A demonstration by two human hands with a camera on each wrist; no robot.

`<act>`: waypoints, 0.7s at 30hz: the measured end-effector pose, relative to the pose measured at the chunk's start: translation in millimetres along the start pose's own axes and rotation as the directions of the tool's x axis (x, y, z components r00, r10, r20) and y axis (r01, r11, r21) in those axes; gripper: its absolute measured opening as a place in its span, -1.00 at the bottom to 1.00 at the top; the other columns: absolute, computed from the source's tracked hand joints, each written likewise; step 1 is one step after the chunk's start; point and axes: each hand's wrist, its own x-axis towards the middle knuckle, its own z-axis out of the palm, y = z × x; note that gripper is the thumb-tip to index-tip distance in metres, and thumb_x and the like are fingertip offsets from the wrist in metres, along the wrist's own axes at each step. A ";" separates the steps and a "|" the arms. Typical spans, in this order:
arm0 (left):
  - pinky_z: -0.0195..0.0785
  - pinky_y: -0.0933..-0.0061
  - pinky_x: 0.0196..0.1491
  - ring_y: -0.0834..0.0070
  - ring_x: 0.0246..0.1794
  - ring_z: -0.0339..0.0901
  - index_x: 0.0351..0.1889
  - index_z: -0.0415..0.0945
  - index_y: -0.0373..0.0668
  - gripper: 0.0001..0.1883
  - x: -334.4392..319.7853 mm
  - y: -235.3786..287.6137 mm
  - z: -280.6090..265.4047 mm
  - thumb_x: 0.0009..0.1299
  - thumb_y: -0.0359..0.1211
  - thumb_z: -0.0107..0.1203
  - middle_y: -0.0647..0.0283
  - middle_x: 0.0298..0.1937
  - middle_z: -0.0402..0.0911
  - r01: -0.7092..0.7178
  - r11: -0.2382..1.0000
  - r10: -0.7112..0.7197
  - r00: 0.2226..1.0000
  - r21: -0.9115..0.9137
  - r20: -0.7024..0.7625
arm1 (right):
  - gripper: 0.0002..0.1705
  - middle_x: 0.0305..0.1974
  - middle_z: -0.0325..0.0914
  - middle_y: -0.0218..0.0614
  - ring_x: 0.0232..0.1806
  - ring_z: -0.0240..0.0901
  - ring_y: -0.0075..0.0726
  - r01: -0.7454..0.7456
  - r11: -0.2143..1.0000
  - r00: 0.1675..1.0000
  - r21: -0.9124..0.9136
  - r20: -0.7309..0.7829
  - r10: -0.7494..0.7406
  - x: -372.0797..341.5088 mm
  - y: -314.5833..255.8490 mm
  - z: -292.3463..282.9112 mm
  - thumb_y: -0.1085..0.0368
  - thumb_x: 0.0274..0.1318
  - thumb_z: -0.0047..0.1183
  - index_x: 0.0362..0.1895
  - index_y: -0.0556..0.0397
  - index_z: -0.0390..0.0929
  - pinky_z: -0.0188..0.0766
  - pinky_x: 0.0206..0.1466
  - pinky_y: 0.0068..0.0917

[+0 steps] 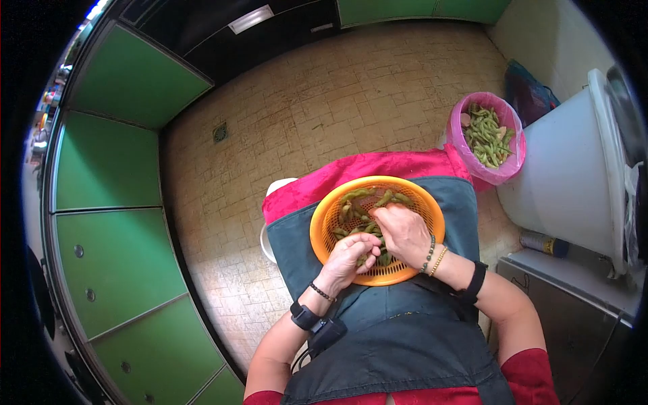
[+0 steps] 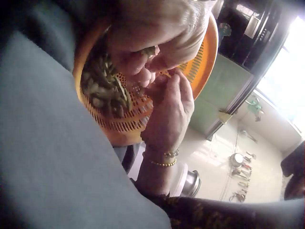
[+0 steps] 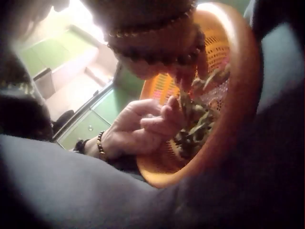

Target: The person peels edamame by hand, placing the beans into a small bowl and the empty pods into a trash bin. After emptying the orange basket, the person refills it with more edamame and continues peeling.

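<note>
An orange plastic colander [image 1: 320, 235] rests on the person's lap, holding green edamame pods [image 1: 354, 206] in a loose heap. Over its near half the two hands meet fingertip to fingertip. The left hand [image 1: 354, 255] has curled fingers, and a bit of green pod [image 2: 150, 50] shows between them in the left wrist view. From the right, the right hand [image 1: 403, 233] bends down with thumb and fingers pinching at the same spot. Most of the pod is hidden by the fingers.
A bin lined with a pink bag [image 1: 466, 169], full of green pods, stands on the tiled floor at the right. Beside it is a large pale tub [image 1: 557, 182]. Green cabinets [image 1: 108, 162] line the left side. A dark apron [image 1: 405, 324] covers the lap.
</note>
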 end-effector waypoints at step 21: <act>0.03 0.66 -0.70 0.60 -0.69 0.27 -0.39 0.38 -0.20 -0.75 -3.7 1.4 -4.4 0.33 -0.19 -0.10 0.32 -0.56 0.40 -0.049 0.995 0.058 0.993 -0.087 0.101 | -0.95 -0.42 0.42 -0.46 -0.34 0.34 -0.66 -0.474 0.437 0.876 0.764 0.362 0.318 -21.4 -0.6 1.4 0.42 0.05 -0.10 -0.37 0.13 0.35 0.30 -0.28 -0.64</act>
